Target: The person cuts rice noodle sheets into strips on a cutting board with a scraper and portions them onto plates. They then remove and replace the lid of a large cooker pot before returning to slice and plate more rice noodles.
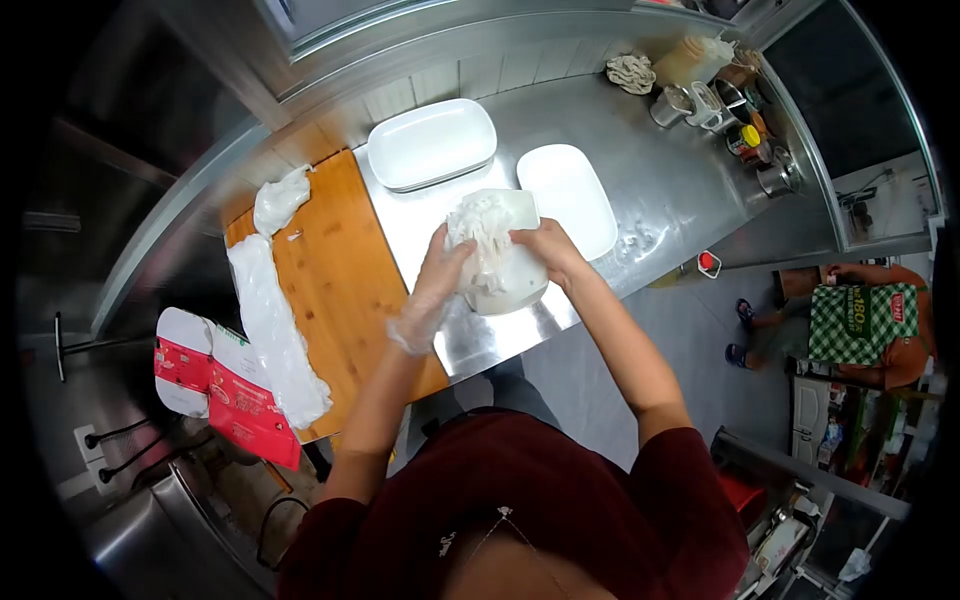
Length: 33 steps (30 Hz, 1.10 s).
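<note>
Now, yr white dish is glossy w/ rounded corners, held above the steel counter nr the dish stack. White cloth lies bunched, crumpled on it. Yr gloved L hand is part-curled, grasping cloth; yr R hand, half-closed, grips the dish's R side, thumb over the rim.

From my end I count one left hand, one right hand; one white dish; one pale wad; one stack of white trays, its layers too tight for me to number; one single white tray; one wooden board; one steel worktop; one yellow-lidded jar; one other person.
</note>
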Motion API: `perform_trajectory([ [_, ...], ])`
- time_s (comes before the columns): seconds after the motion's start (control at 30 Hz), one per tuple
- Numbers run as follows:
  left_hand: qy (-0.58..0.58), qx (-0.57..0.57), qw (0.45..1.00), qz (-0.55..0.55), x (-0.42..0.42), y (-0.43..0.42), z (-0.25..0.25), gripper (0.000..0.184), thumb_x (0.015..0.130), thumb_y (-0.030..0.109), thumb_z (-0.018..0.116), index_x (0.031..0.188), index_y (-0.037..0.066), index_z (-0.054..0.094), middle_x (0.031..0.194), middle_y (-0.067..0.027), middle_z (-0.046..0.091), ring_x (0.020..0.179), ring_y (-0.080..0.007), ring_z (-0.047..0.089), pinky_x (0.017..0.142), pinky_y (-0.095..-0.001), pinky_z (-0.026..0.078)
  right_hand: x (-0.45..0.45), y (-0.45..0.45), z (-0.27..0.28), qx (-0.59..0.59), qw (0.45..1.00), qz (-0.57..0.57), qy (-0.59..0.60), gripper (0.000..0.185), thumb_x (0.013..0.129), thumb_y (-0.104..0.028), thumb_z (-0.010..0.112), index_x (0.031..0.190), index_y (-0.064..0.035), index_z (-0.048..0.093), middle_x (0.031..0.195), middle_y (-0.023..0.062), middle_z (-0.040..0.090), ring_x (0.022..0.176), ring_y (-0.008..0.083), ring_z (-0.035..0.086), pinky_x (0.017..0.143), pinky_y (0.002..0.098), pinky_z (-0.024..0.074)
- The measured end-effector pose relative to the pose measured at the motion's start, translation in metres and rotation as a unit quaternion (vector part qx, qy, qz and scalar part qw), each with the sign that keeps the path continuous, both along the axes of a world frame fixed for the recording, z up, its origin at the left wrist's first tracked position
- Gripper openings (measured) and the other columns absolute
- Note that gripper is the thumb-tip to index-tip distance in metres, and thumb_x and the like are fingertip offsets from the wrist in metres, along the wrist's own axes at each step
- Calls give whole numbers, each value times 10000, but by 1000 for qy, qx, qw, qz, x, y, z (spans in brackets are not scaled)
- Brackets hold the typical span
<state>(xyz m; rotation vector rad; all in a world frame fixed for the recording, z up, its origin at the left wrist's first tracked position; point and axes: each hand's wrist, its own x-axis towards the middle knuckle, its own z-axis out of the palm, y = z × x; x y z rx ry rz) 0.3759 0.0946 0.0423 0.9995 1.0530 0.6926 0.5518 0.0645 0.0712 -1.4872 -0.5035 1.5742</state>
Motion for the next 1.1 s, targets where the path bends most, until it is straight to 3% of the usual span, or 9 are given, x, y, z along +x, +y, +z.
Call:
perform_trajectory([
  [0.17,27,-37,995,88,37,-21,-14,557,827,157,551,1284,-63,323,1131,-182,517,995,-227,544,824,-293,460,41,14,-21,4,994,93,-59,344,765,-66,571,1050,125,540,980,198,612,847,270,632,747,353,526],
  [0.27,153,-41,985,61,41,-23,-24,657,822,183,564,1325,-87,236,1162,-204,493,1013,-230,539,811,-286,461,62,25,-54,27,958,144,-245,333,770,-58,568,1046,126,545,976,206,611,840,278,633,741,355,528],
  [0.37,187,35,979,74,36,-18,-89,626,823,171,568,1305,-87,264,1130,-197,517,987,-228,557,790,-281,475,73,21,-56,18,986,104,-126,329,776,-52,568,1055,120,546,974,208,611,829,278,636,732,353,530],
  [0.57,72,-95,990,69,49,-6,-60,551,803,126,588,1246,-82,335,1081,-189,550,909,-231,591,728,-309,508,70,21,-59,21,993,110,-41,318,779,-52,575,1050,114,549,975,205,612,831,267,637,730,349,533],
  [0.67,40,-68,991,105,46,-15,-54,611,775,123,618,1273,-79,326,1106,-224,547,944,-256,592,785,-315,496,71,22,-53,35,992,114,-44,341,772,-75,586,1052,115,543,961,203,612,804,262,640,714,352,534],
  [0.77,156,-83,978,110,46,-18,-63,608,773,114,623,1271,-75,330,1104,-220,557,950,-265,594,801,-314,490,83,35,-58,46,956,180,-229,365,766,-100,589,1050,122,532,957,207,607,763,259,640,682,356,534],
  [0.87,261,22,961,87,47,-27,-41,625,770,128,616,1282,-73,320,1113,-237,558,970,-302,594,831,-330,479,98,38,-48,88,936,149,-307,364,763,-107,581,1035,128,529,918,204,612,726,256,636,646,351,527],
  [0.97,364,118,922,54,47,-22,-56,645,764,149,609,1299,-56,313,1113,-255,556,994,-341,584,855,-350,467,95,26,-12,26,954,98,-284,345,762,-95,574,1019,131,531,870,196,621,735,255,633,636,346,518],
  [1.1,350,61,933,56,48,-12,-47,614,764,159,594,1290,-41,347,1100,-259,560,979,-349,587,847,-360,469,96,22,-50,69,947,114,-291,358,766,-94,576,1041,129,523,892,194,621,771,253,630,685,353,515],
])
